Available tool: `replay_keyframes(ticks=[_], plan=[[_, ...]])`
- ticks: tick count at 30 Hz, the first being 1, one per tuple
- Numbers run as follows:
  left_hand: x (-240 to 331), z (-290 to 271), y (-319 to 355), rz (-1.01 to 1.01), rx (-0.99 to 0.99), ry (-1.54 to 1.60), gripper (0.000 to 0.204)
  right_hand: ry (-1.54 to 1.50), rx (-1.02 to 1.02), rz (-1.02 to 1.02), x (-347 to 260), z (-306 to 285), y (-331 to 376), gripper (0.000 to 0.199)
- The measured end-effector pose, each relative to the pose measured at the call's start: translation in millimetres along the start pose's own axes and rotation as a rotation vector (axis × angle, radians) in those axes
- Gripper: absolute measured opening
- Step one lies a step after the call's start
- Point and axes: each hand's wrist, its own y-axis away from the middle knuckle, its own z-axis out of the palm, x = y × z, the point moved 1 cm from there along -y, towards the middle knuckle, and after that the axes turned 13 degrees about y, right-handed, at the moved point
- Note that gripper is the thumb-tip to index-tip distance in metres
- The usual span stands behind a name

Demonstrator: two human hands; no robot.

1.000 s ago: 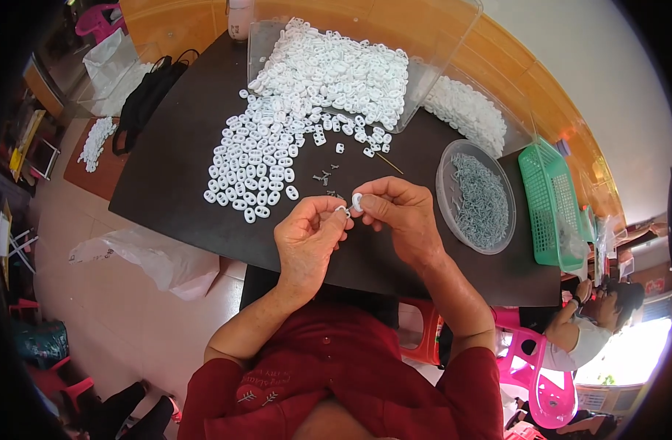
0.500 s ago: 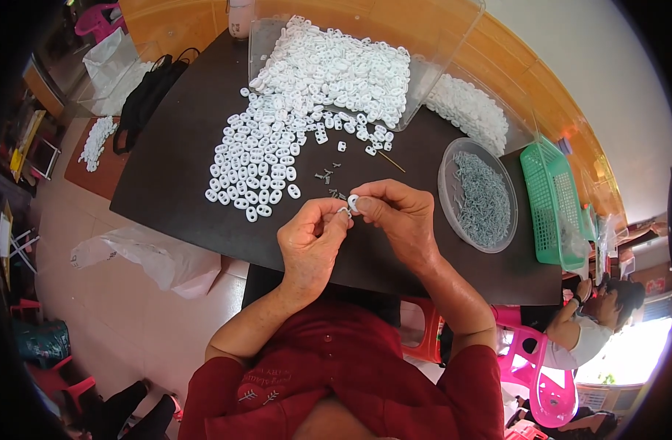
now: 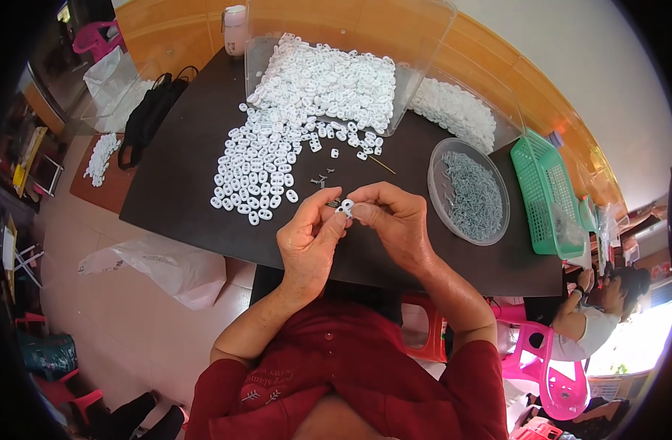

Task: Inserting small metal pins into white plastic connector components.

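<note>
Over the table's near edge, my left hand [image 3: 307, 246] and my right hand [image 3: 396, 229] meet fingertip to fingertip. Both pinch small white plastic two-hole pieces [image 3: 347, 206] pressed together between thumbs and forefingers; the fingers partly cover them. Just beyond my fingers lie several small grey screws [image 3: 320, 180], some hidden behind my left fingertips. Many loose white oval two-hole pieces [image 3: 257, 172] are spread left of them, trailing back to a heap in a tilted clear plastic bin [image 3: 408, 73]. To my right, a round clear tub [image 3: 433, 187] holds a mass of grey screws [image 3: 475, 196].
A thin brass-coloured stick [image 3: 383, 165] lies on the dark table [image 3: 182, 176]. Behind the tub are another clear bin of white pieces [image 3: 453, 110] and a green basket [image 3: 527, 180]. A pink-and-white bottle [image 3: 235, 33] stands at the back. Another person [image 3: 582, 323] sits at right.
The white pieces between my fingertips have come together and turned; they were slightly apart, one in each hand. The view has shifted a little.
</note>
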Motion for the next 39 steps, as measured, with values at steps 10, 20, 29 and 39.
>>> replay_keyframes(ticks=[10,20,29,39], plan=[[2,0,-1,-0.061,-0.029,-0.003,0.028,-0.020,0.061,-0.117,-1,5,3,0.011],[-6,-1,-18,-0.178,0.007,0.210,0.025,0.325,0.141,-0.282,6,-1,4,0.030],[-2,5,-18,-0.209,0.066,0.239,0.024,0.444,0.244,-0.415,5,1,-1,0.034],[-2,0,-20,-0.136,-0.002,0.151,0.024,0.366,0.250,-0.359,3,3,0,0.032]])
